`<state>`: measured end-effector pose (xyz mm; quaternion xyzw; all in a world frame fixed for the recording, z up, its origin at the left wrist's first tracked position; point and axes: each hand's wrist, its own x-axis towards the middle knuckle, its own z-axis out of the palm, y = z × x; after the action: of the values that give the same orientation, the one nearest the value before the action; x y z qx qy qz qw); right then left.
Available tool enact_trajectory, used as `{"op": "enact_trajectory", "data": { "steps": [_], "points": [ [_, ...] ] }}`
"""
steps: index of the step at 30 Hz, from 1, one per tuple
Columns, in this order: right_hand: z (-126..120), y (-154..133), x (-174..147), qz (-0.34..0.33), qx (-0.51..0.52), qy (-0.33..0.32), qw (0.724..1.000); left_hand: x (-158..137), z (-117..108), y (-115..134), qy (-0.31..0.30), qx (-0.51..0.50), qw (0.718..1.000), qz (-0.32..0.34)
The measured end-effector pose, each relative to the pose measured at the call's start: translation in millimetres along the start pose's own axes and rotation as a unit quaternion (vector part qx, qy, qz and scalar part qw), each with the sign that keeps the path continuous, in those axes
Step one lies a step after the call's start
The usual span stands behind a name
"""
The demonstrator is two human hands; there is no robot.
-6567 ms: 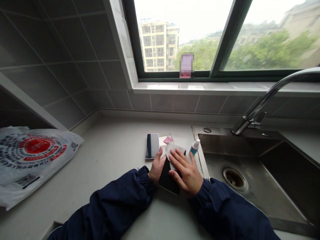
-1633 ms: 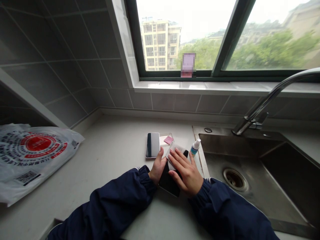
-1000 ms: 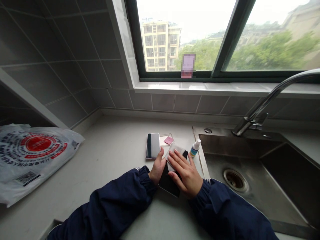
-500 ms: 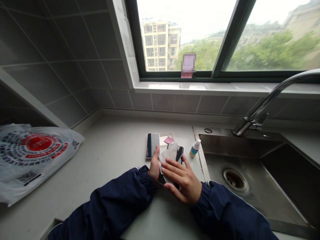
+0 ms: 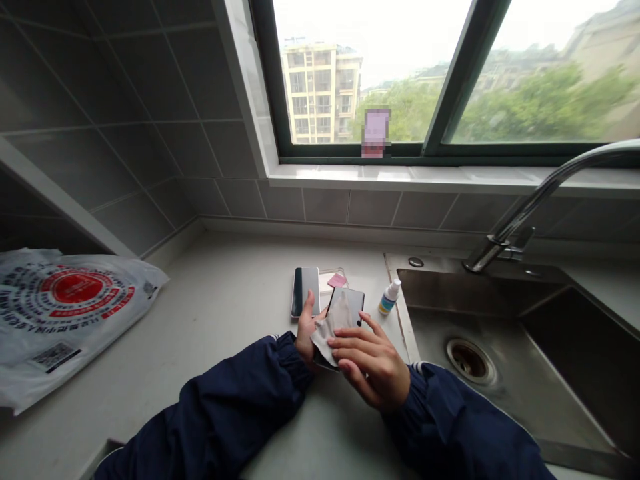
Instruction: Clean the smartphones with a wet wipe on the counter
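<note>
My left hand (image 5: 304,333) is wrapped around the left side of a dark smartphone (image 5: 355,303), its thumb pointing up. A light grey cleaning cloth (image 5: 327,332) with a zigzag edge lies over the phone's lower left part. With its fingers stretched out, my right hand (image 5: 376,363) presses the cloth against the phone's face. A second smartphone (image 5: 305,293) lies on the counter just beyond my left thumb. Beside it is a clear phone case (image 5: 326,275) with a small pink piece (image 5: 337,281) on it. To the right stands a small white spray bottle (image 5: 388,299).
A steel sink (image 5: 435,333) with a curved tap (image 5: 530,207) takes up the right side. On the left, a white plastic bag (image 5: 75,320) with red and black print rests on the counter (image 5: 215,287). Behind runs a window sill (image 5: 350,175).
My right hand has shifted slightly right, and its fingers have spread. The cloth has slid toward the lower left, baring more of the phone's upper face. My left hand keeps its hold.
</note>
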<state>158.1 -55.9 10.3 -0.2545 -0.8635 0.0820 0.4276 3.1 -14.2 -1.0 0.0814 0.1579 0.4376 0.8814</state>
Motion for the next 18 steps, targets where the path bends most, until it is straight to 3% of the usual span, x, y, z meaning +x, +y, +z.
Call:
{"op": "enact_trajectory", "data": {
  "steps": [18],
  "points": [
    [6.1,9.6,-7.6,0.062,-0.039,-0.033,0.997,1.5,6.5,-4.8,0.008,0.026,1.0,0.011]
  ]
}}
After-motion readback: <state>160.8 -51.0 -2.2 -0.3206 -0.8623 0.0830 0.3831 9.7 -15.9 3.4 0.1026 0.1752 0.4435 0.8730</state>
